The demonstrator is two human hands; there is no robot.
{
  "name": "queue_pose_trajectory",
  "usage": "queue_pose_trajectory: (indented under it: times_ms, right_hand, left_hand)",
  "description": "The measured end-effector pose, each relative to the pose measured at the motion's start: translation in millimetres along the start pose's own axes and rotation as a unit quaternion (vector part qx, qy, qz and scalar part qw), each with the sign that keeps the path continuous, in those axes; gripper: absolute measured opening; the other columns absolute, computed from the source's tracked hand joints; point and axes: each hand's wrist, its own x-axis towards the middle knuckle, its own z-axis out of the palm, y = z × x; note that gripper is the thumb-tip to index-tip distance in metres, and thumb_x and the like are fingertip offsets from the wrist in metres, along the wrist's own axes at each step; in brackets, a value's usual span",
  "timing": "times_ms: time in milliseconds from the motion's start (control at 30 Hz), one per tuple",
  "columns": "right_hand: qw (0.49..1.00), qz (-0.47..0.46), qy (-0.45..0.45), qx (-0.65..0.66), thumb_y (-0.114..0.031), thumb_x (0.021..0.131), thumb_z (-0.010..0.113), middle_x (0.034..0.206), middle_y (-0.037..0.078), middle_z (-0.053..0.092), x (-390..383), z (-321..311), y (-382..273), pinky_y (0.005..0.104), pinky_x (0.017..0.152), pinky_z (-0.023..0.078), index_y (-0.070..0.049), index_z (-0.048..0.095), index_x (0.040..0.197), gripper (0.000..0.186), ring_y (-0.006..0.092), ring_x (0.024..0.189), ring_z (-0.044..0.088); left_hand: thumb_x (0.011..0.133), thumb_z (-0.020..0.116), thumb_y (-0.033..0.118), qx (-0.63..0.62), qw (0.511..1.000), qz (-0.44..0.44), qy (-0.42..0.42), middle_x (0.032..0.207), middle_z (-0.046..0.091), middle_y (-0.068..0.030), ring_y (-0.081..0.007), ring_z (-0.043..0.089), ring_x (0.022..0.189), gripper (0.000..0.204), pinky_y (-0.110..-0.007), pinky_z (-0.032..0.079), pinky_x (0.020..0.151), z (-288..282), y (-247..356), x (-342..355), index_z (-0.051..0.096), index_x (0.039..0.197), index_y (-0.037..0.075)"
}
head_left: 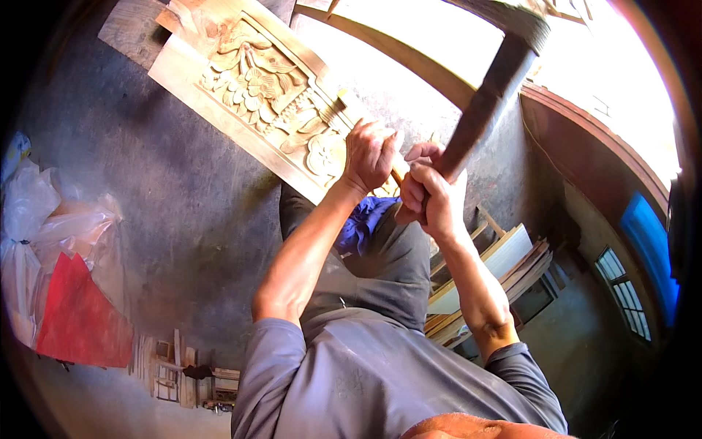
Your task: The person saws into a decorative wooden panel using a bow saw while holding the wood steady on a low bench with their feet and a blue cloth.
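Observation:
A pale wooden panel (252, 80), carved with flowers and leaves in relief, slants from the upper left down to my lap. My left hand (371, 155) is closed in a fist over its lower end, around what looks like a carving chisel; a yellowish stub of the chisel's handle (399, 173) shows beside the fist, and most of the tool is hidden. Just to the right, my right hand (436, 192) grips a mallet by its dark handle (482, 102). The mallet is raised, its wooden head (512, 18) partly cut off at the top edge.
At the left are clear plastic bags (33, 212) and a red sheet (79, 322). Stacked boards (504, 271) stand behind my right arm. A curved wooden piece (409, 51) lies beyond the panel. Wood scraps (175, 369) sit at lower left.

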Motion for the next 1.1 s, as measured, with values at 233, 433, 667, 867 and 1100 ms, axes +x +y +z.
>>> queue_pose_trajectory:
  times_ms: [233, 433, 667, 867, 1100]
  right_hand:
    - [0.999, -0.020, -0.010, -0.044, -0.030, 0.102, 0.073, 0.053, 0.002, 0.047, -224, -68, -86, 0.0284, 0.039, 0.031, -0.009, 0.048, 0.087, 0.036, 0.0117, 0.041, 0.041]
    - [0.999, -0.029, -0.011, 0.034, -0.014, 0.102, 0.065, 0.057, -0.001, 0.040, -131, -66, -19, 0.0277, 0.039, 0.030, -0.007, 0.048, 0.101, 0.018, 0.0100, 0.041, 0.035]
    - [0.999, 0.016, 0.028, 0.001, -0.013, 0.100, 0.067, 0.063, 0.000, 0.047, -71, -43, -5, 0.0267, 0.041, 0.035, -0.006, 0.054, 0.102, 0.015, 0.0109, 0.045, 0.044]
    - [0.997, -0.057, -0.044, -0.021, -0.025, 0.100, 0.069, 0.045, 0.003, 0.045, -214, -99, -67, 0.0308, 0.036, 0.034, -0.010, 0.044, 0.073, 0.040, 0.0153, 0.034, 0.040]
    - [0.998, -0.041, -0.022, 0.031, -0.007, 0.097, 0.065, 0.061, 0.001, 0.046, -29, -44, 29, 0.0290, 0.044, 0.036, -0.002, 0.054, 0.101, 0.013, 0.0125, 0.048, 0.044]
  left_hand:
    - [0.091, 0.066, 0.028, -0.109, 0.993, -0.031, -0.044, 0.061, 0.044, -0.0048, -0.0262, 0.047, 0.059, 0.033, -0.045, 0.035, 0.059, -4, 224, -37, 0.055, 0.064, 0.015]
    - [0.093, 0.067, 0.026, -0.074, 0.996, -0.019, -0.047, 0.062, 0.057, -0.0094, -0.0294, 0.058, 0.066, 0.035, -0.047, 0.042, 0.067, 10, 118, -31, 0.059, 0.061, 0.013]
    - [0.092, 0.058, 0.020, -0.001, 0.999, -0.028, -0.043, 0.065, 0.061, -0.0105, -0.0332, 0.061, 0.065, 0.023, -0.049, 0.044, 0.064, 16, 55, -37, 0.064, 0.072, 0.011]
    - [0.091, 0.067, 0.025, -0.149, 0.986, -0.056, -0.050, 0.062, 0.048, -0.0061, -0.0263, 0.051, 0.063, 0.033, -0.044, 0.037, 0.063, 12, 223, -43, 0.054, 0.061, 0.016]
    - [0.098, 0.057, 0.023, 0.002, 0.999, -0.010, -0.033, 0.065, 0.060, -0.0125, -0.0333, 0.057, 0.065, 0.034, -0.049, 0.042, 0.069, 12, 14, -27, 0.062, 0.066, 0.011]
